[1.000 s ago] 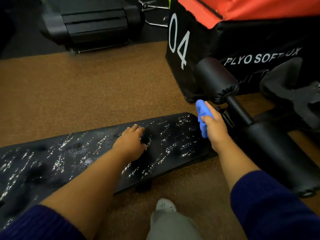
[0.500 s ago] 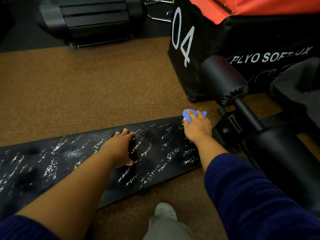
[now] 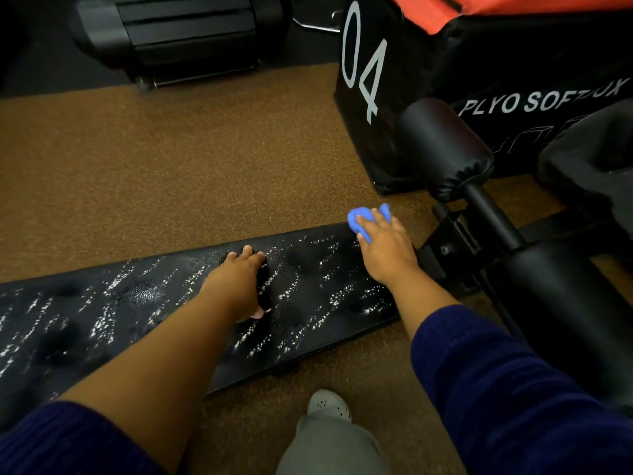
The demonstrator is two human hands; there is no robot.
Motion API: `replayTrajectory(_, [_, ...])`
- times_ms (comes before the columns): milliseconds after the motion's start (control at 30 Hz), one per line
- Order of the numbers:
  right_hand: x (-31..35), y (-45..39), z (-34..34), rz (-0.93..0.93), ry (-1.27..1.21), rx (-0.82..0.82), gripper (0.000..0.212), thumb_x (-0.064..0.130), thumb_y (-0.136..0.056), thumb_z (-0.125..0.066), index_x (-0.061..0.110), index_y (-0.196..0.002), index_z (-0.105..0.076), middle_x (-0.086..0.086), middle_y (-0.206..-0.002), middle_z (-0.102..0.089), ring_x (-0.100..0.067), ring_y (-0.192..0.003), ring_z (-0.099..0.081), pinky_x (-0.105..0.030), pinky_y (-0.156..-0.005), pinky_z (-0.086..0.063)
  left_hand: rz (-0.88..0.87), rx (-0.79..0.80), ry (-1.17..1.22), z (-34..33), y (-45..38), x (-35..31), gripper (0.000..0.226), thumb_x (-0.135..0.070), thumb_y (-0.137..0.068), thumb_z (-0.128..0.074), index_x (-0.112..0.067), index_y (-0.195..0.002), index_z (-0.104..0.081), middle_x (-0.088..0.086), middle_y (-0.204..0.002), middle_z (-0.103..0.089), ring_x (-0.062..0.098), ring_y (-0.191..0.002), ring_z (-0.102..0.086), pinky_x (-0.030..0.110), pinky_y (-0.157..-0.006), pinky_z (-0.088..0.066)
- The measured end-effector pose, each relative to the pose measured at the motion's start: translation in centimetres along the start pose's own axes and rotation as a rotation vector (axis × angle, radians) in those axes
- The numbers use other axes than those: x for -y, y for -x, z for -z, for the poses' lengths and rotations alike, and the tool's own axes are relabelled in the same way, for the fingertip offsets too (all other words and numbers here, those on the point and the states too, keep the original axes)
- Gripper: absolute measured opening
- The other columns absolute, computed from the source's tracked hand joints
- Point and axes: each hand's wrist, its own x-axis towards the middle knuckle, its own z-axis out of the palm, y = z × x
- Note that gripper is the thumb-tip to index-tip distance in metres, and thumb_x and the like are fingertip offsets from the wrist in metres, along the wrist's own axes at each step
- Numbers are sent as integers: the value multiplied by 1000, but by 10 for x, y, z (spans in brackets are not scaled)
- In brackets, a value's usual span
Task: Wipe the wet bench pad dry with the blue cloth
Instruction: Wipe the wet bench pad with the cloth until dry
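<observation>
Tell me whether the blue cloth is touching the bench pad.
Touching. The head view shows the right hand pressing the blue cloth onto the bench pad's far right corner.

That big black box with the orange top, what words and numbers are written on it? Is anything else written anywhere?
"04": large white digits on the left side face of the black plyo box.
"PLYO SOFT": white letters on the box's front face; a final word follows, with middle letters hidden by the black roller pad, ending in what looks like "X".
Nothing else readable: no text on the bench pad or blue cloth.
</observation>
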Motion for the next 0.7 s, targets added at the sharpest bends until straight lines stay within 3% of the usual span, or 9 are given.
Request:
replayTrajectory(67, [-14,7,1,111,5,6,42,26,-95,-46,24,-137,-43,-4,-151,-32,-27,-140,-22,-35,-116,-15,-1,0,4,0,0,1,114,-28,-70,-83,-23,-153,-5,-1,-162,3,27,-149,-3,49,-115,-29])
replayTrajectory(233, [-1,8,10,-197,11,13,45,32,-97,-39,27,-141,-35,-8,-154,-21,-33,-140,-14,-41,-115,-17,-7,-4,-1,0,1,1,113,-29,-71,-82,-23,-153,-4,0,-162,3,27,-149,-3,48,-116,-25])
replayTrajectory(400, [-5,35,10,144,-66,-3,42,24,-93,-50,23,-135,-47,-2,-149,-35,-29,-134,-28,-35,-112,-23,-22,-4,-9,-2,2,2,112,-30,-74,-79,-23,-153,0,0,-162,6,27,-149,-1,45,-117,-25])
replayTrajectory(567, [0,29,10,-138,4,-39,45,26,-94,-46,24,-138,-41,-4,-153,-25,-32,-137,-20,-43,-114,-20,-28,-3,-1,-4,1,4,113,-31,-75,-78,-23,-153,3,0,-162,8,26,-149,1,44,-118,-21])
replayTrajectory(700, [0,53,7,149,-68,-52,41,17,-89,-56,19,-129,-54,-3,-144,-43,-31,-125,-39,-38,-107,-32,-26,1,9,-5,0,5,113,-30,-75,-79,-24,-153,3,-1,-162,9,26,-149,2,46,-119,-21])
